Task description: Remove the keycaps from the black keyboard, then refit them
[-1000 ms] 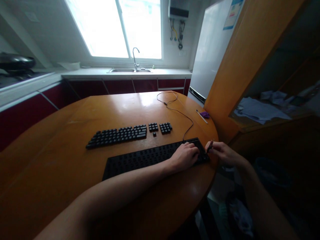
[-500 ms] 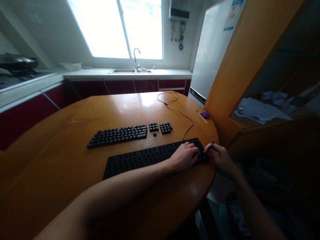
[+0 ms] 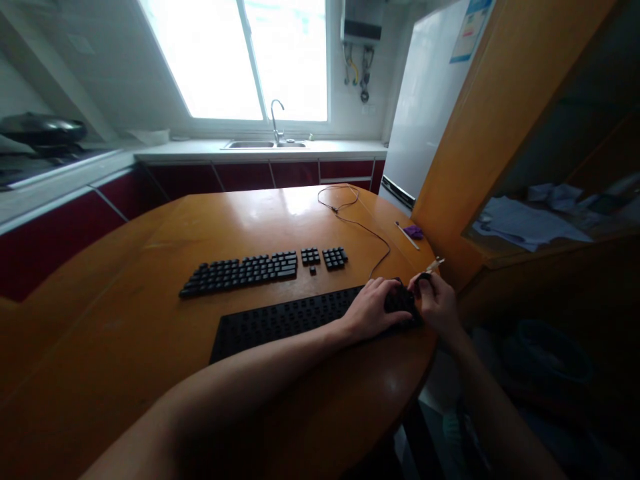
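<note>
A black keyboard base [image 3: 290, 313] with its keycaps off lies across the near part of the table. My left hand [image 3: 373, 308] rests on its right end, thumb and fingers spread and holding nothing. Just beyond that end, my right hand [image 3: 437, 303] is closed around a slim tool [image 3: 436, 264] with a pale, narrow end sticking up past the fingers; its exact kind is too small to tell. Behind the base, loose black keycaps [image 3: 240, 275] sit in keyboard order, with smaller blocks of keycaps [image 3: 335, 258] to their right. One single keycap [image 3: 313, 270] lies apart.
The keyboard's cable [image 3: 370, 232] loops toward the far edge of the wooden table [image 3: 125, 267]. A thin white stick [image 3: 407, 236] and a purple cloth [image 3: 413, 231] lie at the right edge. A wooden cabinet [image 3: 480, 167] and a fridge [image 3: 420, 107] stand to the right.
My right hand has turned and lifted slightly, the tool's pale end now pointing up and right. My left thumb has spread out over the keyboard's right end. The view has shifted a little.
</note>
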Tool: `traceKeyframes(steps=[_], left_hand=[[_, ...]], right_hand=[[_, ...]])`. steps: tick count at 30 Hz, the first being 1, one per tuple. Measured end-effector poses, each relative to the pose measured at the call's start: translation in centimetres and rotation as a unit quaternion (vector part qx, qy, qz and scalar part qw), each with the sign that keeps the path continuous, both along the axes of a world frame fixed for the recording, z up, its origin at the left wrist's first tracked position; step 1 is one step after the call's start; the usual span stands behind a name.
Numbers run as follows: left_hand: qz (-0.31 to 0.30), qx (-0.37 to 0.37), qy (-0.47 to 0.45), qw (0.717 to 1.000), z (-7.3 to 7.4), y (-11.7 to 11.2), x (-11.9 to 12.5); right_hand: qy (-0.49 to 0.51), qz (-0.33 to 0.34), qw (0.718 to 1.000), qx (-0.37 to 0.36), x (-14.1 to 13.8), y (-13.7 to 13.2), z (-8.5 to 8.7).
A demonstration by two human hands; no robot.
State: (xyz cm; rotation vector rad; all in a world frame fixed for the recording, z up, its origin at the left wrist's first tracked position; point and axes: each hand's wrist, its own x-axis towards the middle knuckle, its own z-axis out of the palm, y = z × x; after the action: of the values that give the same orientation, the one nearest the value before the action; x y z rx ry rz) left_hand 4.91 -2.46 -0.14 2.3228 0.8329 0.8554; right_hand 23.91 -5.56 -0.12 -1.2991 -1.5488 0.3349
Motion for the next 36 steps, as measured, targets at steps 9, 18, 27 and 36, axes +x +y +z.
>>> traceKeyframes(steps=[9, 18, 27, 36], left_hand=[[0.068, 0.043, -0.079, 0.994, -0.1, 0.6, -0.4], [0.071, 0.059, -0.029, 0.995, -0.6, 0.2, -0.4], [0.089, 0.144, 0.047, 0.985, 0.1, -0.3, -0.5], [0.129, 0.294, 0.187, 0.929, 0.9, -1.6, -0.5]], right_hand=[[-0.102, 0.017, 0.989, 0.101, -3.4, 1.1, -0.1], [-0.056, -0.096, 0.99, 0.09, -4.1, 0.9, -1.3], [-0.026, -0.126, 0.991, 0.039, -4.1, 0.8, -1.2], [-0.049, -0.125, 0.99, 0.031, -4.2, 0.8, -1.5]])
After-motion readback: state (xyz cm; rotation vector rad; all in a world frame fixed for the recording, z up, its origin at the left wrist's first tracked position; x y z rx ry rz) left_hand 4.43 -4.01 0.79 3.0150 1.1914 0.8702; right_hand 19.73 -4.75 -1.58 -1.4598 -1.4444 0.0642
